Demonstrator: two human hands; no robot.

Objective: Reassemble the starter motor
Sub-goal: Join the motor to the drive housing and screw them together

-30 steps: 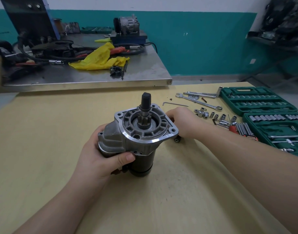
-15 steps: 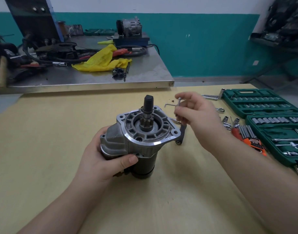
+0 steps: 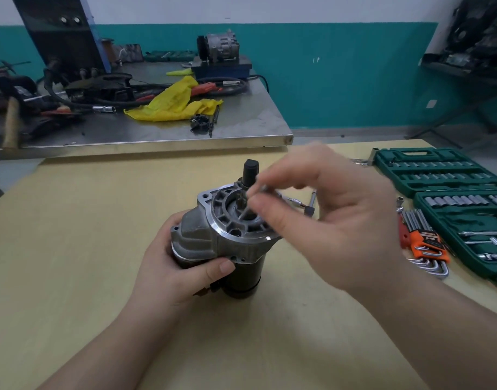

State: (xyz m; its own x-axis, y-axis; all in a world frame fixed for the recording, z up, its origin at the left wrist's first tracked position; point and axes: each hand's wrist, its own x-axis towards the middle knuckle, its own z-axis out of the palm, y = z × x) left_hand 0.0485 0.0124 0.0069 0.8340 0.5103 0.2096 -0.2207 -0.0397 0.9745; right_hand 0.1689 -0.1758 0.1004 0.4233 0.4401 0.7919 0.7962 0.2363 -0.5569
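The starter motor [image 3: 213, 237] stands on the yellow table [image 3: 72, 249], its silver nose housing and black-tipped shaft pointing up and away. My left hand [image 3: 174, 266] grips the motor body from the left, thumb across the front below the flange. My right hand [image 3: 326, 220] hovers over the flange and pinches a small L-shaped hex key [image 3: 248, 205] between thumb and fingers. The key's tip points down into the housing recess beside the pinion. The right side of the flange is hidden behind my right hand.
Two open green socket cases [image 3: 438, 175] lie at the right edge, with an orange-handled hex key set [image 3: 424, 243] beside them. A ratchet extension [image 3: 310, 202] lies behind the motor. A steel workbench [image 3: 241, 122] with a yellow rag [image 3: 174, 102] and tools stands beyond.
My right hand lifted a hex key from the table at the motor's right, then carried it left over the flange. The left hand kept its grip on the motor.
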